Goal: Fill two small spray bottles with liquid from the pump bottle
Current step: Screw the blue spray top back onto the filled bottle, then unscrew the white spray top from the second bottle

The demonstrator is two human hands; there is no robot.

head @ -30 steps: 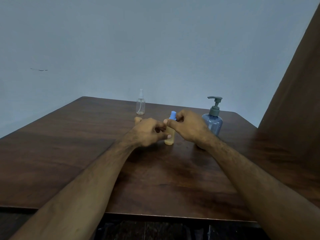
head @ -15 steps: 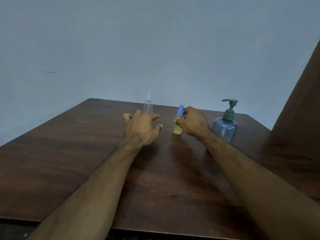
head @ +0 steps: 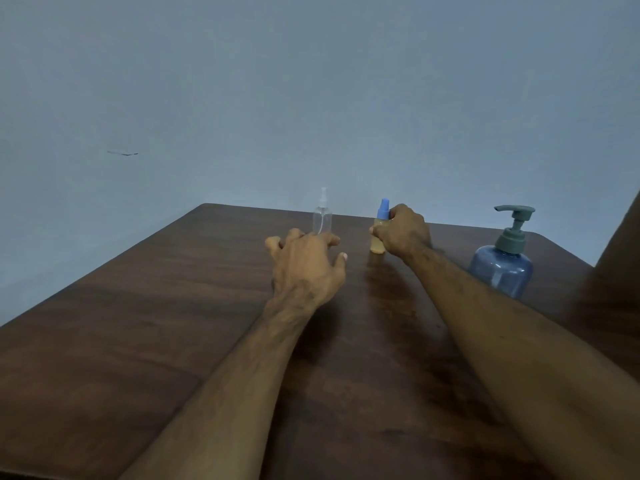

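Note:
A small spray bottle with a blue cap (head: 378, 233) holds yellowish liquid and stands upright on the brown table (head: 173, 323). My right hand (head: 401, 233) grips it from the right. A clear, empty-looking spray bottle (head: 322, 216) stands farther back to the left. My left hand (head: 306, 265) hovers just in front of it, fingers spread and holding nothing. The blue pump bottle (head: 502, 268) with a grey-green pump stands at the right, partly behind my right forearm.
A plain blue-grey wall rises behind the table's far edge. A dark brown panel (head: 620, 244) stands at the right edge, close to the pump bottle.
My left hand let go of the blue-capped bottle and moved left toward the clear bottle, opening its fingers. My right hand carried the blue-capped bottle farther back on the table.

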